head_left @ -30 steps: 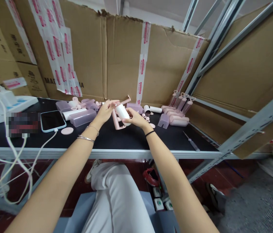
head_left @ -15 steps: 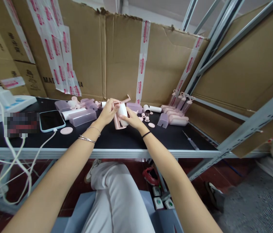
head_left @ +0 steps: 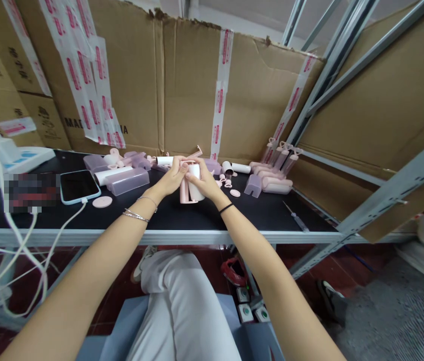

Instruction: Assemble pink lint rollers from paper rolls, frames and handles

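Both my hands meet over the middle of the black table (head_left: 181, 220). My left hand (head_left: 172, 176) and my right hand (head_left: 204, 181) are closed around a pink lint-roller frame (head_left: 184, 193) with a white roll (head_left: 194, 173) in it, held upright just above the table top. The frame's pink handle (head_left: 197, 152) sticks out behind my fingers. Loose pink and white parts lie close by, among them a white roll (head_left: 240, 168) and a pink disc (head_left: 235, 193).
Translucent lilac covers (head_left: 128, 181) and a phone (head_left: 79, 186) on a white cable lie at the left, with a pink disc (head_left: 102, 202) beside them. Finished pink rollers (head_left: 276, 185) are stacked at the right. A small screwdriver (head_left: 297, 217) lies near the front edge. Cardboard walls stand behind.
My hands have drawn together and turned the roller frame from tilted to upright, with the white roll now seated between my fingers. The camera view shifted slightly.
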The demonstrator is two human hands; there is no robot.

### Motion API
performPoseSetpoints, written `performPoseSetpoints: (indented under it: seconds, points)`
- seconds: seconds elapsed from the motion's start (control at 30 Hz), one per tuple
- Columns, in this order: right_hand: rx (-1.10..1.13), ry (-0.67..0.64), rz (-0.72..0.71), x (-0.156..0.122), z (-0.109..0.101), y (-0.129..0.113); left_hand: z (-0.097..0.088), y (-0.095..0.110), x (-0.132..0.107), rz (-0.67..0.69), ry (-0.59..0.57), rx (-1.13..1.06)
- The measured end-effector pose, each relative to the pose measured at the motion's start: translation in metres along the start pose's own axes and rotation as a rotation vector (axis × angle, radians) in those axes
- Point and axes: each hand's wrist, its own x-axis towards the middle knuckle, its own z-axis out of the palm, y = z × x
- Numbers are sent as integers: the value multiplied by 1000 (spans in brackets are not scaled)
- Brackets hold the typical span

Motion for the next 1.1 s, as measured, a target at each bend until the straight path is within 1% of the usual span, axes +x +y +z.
performPoseSetpoints:
  seconds: [0.03, 0.1, 0.17, 0.2, 0.23, 0.27, 0.33, 0.37, 0.4, 0.47, 0.53, 0.67, 0.73, 0.8, 0.9, 0.97, 1.1]
  points:
    - [-15, 36, 9, 1, -1, 1, 1, 0, 0, -31, 26, -17]
    - [-53, 155, 25, 3, -3, 2, 3, 2, 1, -104, 68, -57]
    - [-85, 306, 17, 5, -7, 2, 4, 6, 2, -216, 87, -133]
    - [-93, 377, 7, 5, -8, 2, 4, 9, 2, -289, 79, -190]
    - [-94, 438, -3, 5, -10, 2, 5, 13, 1, -365, 48, -256]
    - [-89, 488, -12, 5, -11, 2, 5, 17, 0, -436, -10, -326]
    - [-70, 554, -21, 5, -13, 2, 7, 25, -3, -539, -170, -447]
    - [-60, 574, -21, 5, -14, 2, 8, 29, -5, -560, -244, -490]
    - [-52, 584, -17, 5, -15, 2, 10, 32, -6, -567, -295, -523]
    - [-40, 578, 7, 6, -16, 2, 14, 35, -7, -560, -325, -577]
    - [-30, 548, 52, 7, -19, 2, 20, 35, -7, -558, -291, -653]
    - [-5, 525, 175, 9, -23, 1, 33, 34, -6, -594, -173, -865]
    - [15, 525, 216, 9, -24, 2, 40, 34, -5, -596, -161, -955]
    - [20, 540, 225, 10, -23, 4, 47, 34, -5, -570, -135, -1008]
    - [-43, 625, 227, 13, -21, 10, 55, 33, -4, -521, -29, -1011]
    - [-98, 670, 235, 15, -21, 13, 58, 33, -2, -507, 11, -988]
    - [-116, 699, 280, 17, -25, 18, 61, 36, 3, -536, -35, -943]
